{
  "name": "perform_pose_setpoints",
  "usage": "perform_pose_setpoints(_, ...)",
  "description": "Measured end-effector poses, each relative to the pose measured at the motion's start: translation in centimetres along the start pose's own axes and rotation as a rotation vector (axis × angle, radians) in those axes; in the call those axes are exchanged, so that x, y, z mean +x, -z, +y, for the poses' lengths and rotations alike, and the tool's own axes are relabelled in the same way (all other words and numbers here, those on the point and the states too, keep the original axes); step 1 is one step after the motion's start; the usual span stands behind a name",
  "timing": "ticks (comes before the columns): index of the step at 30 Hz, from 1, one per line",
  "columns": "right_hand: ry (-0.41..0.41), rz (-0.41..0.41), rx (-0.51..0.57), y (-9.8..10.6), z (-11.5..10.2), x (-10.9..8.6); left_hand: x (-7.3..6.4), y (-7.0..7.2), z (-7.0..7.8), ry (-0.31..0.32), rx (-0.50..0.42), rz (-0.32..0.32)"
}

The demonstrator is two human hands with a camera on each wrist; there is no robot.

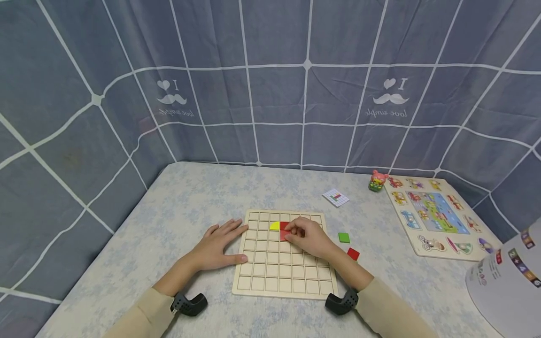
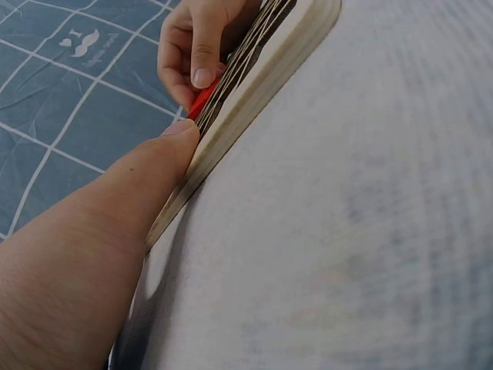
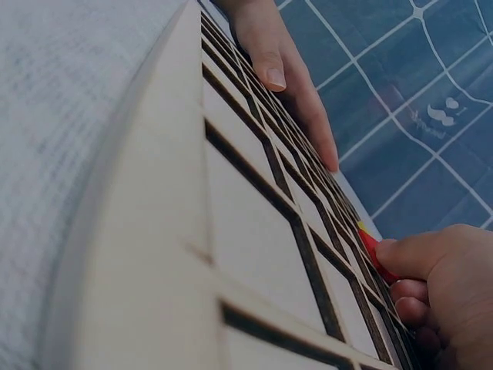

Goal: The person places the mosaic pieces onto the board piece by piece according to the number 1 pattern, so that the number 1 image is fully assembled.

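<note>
A pale wooden grid board (image 1: pixel 270 283) lies on the table. My left hand (image 1: pixel 218 248) rests at its left edge, fingers spread and fairly straight, thumb touching the rim. Toward the board's upper part my right hand (image 1: pixel 312 237) has curled fingers and thumb at a red square tile (image 1: pixel 283 235), pinching it at its grid cell. Directly above is another red tile (image 1: pixel 284 226), partly covered by the fingers. A yellow tile with a curved edge (image 1: pixel 275 226) sits to its left. In the right wrist view the thumb touches red (image 3: pixel 374 250); the fingertips behind are hidden.
Right of the board lie a green square tile (image 1: pixel 344 237) and a loose red tile (image 1: pixel 353 254). A small pattern card (image 1: pixel 336 197) is behind them. Farther right are a pink-and-green figurine (image 1: pixel 377 180), a picture puzzle board (image 1: pixel 422 249) and a white cylindrical container (image 1: pixel 503 286).
</note>
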State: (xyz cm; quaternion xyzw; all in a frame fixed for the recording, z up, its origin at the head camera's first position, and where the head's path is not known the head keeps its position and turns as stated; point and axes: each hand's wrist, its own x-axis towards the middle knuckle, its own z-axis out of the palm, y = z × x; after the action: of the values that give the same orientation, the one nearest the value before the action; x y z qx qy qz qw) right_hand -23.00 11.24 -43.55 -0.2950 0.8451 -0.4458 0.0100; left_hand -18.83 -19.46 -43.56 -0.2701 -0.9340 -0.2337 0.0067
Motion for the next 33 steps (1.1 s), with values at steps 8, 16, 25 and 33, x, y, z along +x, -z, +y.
perform_pose_setpoints(8,0.0,-0.001,-0.008,-0.05,0.11,0.0,-0.02,-0.09,-0.13,0.004,-0.001,0.001)
perform_pose_setpoints(16,0.009,0.005,0.014,-0.08,0.23,-0.1,-0.01,-0.09,-0.11,-0.003,0.004,0.002)
perform_pose_setpoints(25,0.005,0.006,0.018,-0.17,0.34,-0.29,-0.06,-0.1,-0.1,-0.001,0.006,-0.003)
perform_pose_setpoints(33,-0.031,-0.022,0.045,0.39,-0.15,-0.4,-0.01,-0.05,-0.01,0.0,0.008,-0.007)
